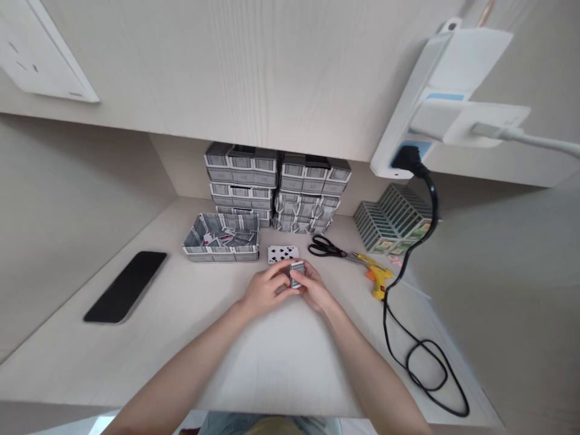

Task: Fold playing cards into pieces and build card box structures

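Between my two hands, above the desk, is a small folded playing card (296, 275) with a grey patterned back. My left hand (267, 287) pinches its left side, fingers curled. My right hand (312, 286) grips the right side, with the thumb lying across the card's face. Just beyond my fingers lies a playing card (281, 253) face up, showing black spades; my hands hide its lower edge. Behind it to the left stands an open box made of cards (220, 257), holding several loose folded cards.
Stacked card boxes (242, 175) and more card-built blocks (310, 181) stand against the back. Right of them are black-handled scissors (327, 246), a yellow glue gun (379, 278) and green-striped card stacks (376, 223). A black cable (426, 344) loops down from the power strip (421, 90). A phone (127, 287) lies left.
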Demonstrator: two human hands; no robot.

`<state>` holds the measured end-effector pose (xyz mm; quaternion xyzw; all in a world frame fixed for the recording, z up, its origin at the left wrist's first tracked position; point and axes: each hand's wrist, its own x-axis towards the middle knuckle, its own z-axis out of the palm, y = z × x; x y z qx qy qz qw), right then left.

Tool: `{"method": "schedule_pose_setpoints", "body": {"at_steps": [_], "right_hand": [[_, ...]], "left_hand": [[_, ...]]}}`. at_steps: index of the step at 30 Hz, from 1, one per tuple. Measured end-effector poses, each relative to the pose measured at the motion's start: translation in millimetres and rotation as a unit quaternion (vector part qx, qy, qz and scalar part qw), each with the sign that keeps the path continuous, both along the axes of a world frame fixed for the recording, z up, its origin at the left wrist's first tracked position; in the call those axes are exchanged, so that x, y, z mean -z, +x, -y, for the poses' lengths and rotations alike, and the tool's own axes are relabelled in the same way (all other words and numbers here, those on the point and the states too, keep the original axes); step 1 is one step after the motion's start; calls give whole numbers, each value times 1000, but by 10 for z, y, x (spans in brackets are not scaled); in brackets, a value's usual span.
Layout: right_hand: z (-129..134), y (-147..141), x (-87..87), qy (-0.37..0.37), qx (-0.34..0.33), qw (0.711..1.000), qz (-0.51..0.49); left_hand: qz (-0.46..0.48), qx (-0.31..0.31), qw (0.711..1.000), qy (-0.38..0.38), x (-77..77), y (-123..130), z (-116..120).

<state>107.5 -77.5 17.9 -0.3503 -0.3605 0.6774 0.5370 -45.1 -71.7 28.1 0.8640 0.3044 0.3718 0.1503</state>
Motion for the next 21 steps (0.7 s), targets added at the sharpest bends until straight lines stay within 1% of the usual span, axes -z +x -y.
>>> {"method": "schedule_pose_setpoints", "body": {"at_steps": [4,10,12,15,16,18,19,21], "right_hand": [[-13,28,10,-3,-22,1000,11],[-5,34,-15,-12,7,1000,13],[-8,34,-17,-1,22,999,31],[-19,37,-11,34,58,994,81],[-21,37,-7,54,70,991,101],[-22,31,6,101,90,981,138],[-19,25,13,124,98,975,154],[-8,7,30,164,107,963,185]], "left_hand": [[-13,9,1000,-4,12,-16,-30],[-18,19,999,-19,27,-28,-37],[1,-1,999,-34,16,-34,-30],[54,-64,994,-76,3,-36,-37],[71,-75,989,-108,6,-30,-46],[111,-67,967,-218,28,-3,-68],[134,-50,945,-292,44,16,-81],[184,-12,879,-440,78,56,-104]]}}
